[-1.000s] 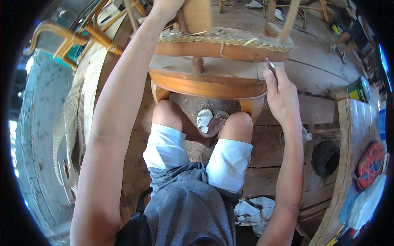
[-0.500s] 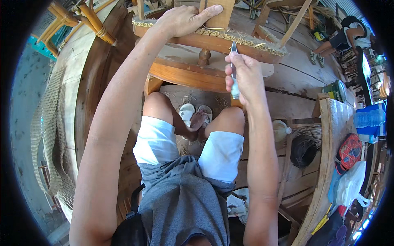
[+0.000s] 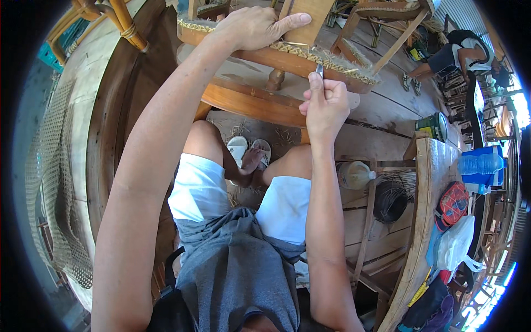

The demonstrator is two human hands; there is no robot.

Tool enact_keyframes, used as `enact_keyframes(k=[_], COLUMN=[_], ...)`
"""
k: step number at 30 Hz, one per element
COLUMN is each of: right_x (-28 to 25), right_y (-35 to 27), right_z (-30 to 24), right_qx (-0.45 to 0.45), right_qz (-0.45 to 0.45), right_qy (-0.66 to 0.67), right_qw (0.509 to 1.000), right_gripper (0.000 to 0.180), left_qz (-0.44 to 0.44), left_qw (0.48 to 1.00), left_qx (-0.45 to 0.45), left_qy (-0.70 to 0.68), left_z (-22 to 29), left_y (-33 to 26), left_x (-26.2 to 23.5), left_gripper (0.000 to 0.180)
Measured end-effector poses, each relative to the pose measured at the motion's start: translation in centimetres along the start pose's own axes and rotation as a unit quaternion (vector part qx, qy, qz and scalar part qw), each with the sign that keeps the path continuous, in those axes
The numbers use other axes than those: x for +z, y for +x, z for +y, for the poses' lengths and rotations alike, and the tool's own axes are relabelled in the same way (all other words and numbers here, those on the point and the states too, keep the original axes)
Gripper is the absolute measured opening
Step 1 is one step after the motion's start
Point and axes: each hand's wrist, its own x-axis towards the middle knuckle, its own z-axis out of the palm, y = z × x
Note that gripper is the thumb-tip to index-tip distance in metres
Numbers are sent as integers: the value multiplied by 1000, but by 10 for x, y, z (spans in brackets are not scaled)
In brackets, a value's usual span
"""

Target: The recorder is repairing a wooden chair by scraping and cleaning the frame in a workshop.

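A wooden chair [image 3: 243, 108] with a woven straw-like binding [image 3: 301, 53] along its seat edge stands before me. My left hand [image 3: 251, 27] bears on this chair from above, its thumb stretched across an upright wooden slat [image 3: 301, 30]. The other left fingers are partly hidden, curled beyond the edge. Just below the binding, my right hand [image 3: 326, 102] is closed around a small knife. Its pointed metal blade [image 3: 319, 70] sticks up past my thumb and meets the woven edge, while the handle is hidden in my palm.
At the left, a wooden bench [image 3: 77, 144] bears netting [image 3: 55, 193] and cane furniture [image 3: 130, 33]. A wooden bench at right [image 3: 423, 205] holds a plastic bag [image 3: 456, 240] and a red pouch [image 3: 453, 202]. Beside it are a jug [image 3: 357, 174] and a black bucket [image 3: 390, 202]. Another person [image 3: 459, 55] bends far right.
My right hand has risen slightly and turned, bringing the blade against the woven edge; the pale handle no longer shows. My left hand stays on the chair. The view has shifted a little.
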Motion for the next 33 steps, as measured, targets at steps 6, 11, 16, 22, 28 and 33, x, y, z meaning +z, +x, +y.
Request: enact_keyframes(k=[6,11,16,22,28,33], right_x=[-20,-23,-10,-14,-13,-18], right_y=[10,43,24,9,32,-1], right_z=[34,55,50,-5,-23,6], right_qx=[-239,-466,-343,26,52,-262], right_qz=[70,109,130,-113,-119,-61], right_qy=[-280,-303,-226,3,-123,-145], right_qw=[927,824,902,993,984,952], right_gripper=[39,38,38,41,52,42], left_qz=[-23,-25,-1,-3,8,-34], left_qw=[1000,999,1000,1000,1000,999], left_qx=[-20,-23,-16,-23,-20,-20], left_qy=[-9,0,8,17,-8,-14], left_z=[2,6,2,-3,1,5], left_y=[-6,-7,1,0,-3,3], left_x=[-6,-11,-3,1,0,-9], left_gripper=[109,107,105,104,100,101])
